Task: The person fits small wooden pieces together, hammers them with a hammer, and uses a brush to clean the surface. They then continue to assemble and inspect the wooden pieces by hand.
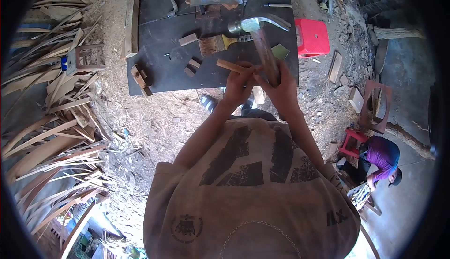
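Observation:
My left hand [240,84] is closed on a short strip of wood [229,65], which points out to the left over the table's near edge. My right hand [282,89] grips the handle of a claw hammer [266,52]; its metal head is raised above the table, claw to the right. The fingertips of both hands meet near the strip's right end. Just beyond them lies a wide paintbrush [215,44] with brown bristles. Small wood blocks [189,39] lie left of the brush, and a green square piece [280,51] sits right of the hammer handle.
The dark table [157,59] also bears a long wood block [131,26], a metal wrench [170,1] and a small wooden piece [140,79]. A red stool [313,37] stands to the right. Wood strips [51,137] pile up left. Another person [380,158] works at lower right.

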{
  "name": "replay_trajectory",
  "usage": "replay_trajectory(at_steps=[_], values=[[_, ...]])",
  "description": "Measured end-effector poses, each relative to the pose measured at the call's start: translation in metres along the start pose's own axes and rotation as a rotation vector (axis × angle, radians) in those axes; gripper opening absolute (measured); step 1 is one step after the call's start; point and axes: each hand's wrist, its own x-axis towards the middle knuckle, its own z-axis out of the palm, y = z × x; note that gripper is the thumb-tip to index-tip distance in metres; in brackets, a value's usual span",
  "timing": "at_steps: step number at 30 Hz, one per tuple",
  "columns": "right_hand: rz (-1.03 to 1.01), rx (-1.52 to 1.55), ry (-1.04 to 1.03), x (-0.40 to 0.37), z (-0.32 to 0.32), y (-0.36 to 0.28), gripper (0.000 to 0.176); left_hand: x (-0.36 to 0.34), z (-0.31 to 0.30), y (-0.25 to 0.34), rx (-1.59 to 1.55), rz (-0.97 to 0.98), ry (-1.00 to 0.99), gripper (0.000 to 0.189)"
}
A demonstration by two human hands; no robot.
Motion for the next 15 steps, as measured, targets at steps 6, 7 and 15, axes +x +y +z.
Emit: replay_trajectory(at_steps=[6,7,15], values=[[-0.119,-0.013,-0.018,0.001,0.006,-0.005,0.044,-0.005,0.004,-0.014,-0.014,-0.039,0.011,0.035],[-0.144,-0.027,-0.012,0.002,0.009,-0.004,0.042,-0.004,0.003,-0.012,-0.04,-0.055,0.022,0.033],[-0.186,0.004,0.044,0.005,0.019,-0.003,0.036,0.009,-0.008,0.001,-0.116,-0.154,0.03,0.034]])
